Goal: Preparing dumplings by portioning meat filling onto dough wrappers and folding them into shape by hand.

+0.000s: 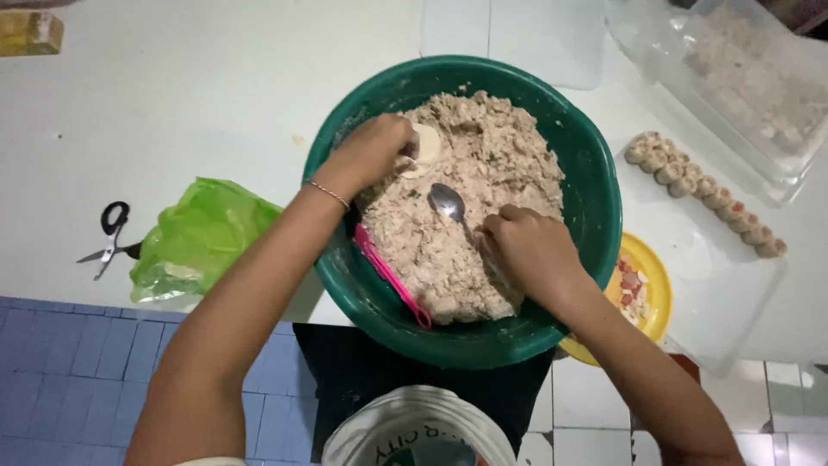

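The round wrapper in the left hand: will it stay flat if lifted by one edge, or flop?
It will probably flop: the wrapper looks thin and pale, and it curves over the left hand fingers rather than lying flat. It may tear or stick, since it sits against the moist minced filling. It seems very light, so the spoon could easily push it aside.

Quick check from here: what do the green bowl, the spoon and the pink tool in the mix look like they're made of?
Green bowl: likely plastic, an even colour with a soft sheen on the wall.
Spoon in the right hand: metal, with a bright mirror-like bowl.
Pink tool: probably plastic, uniformly coloured and matte; hard to say more.
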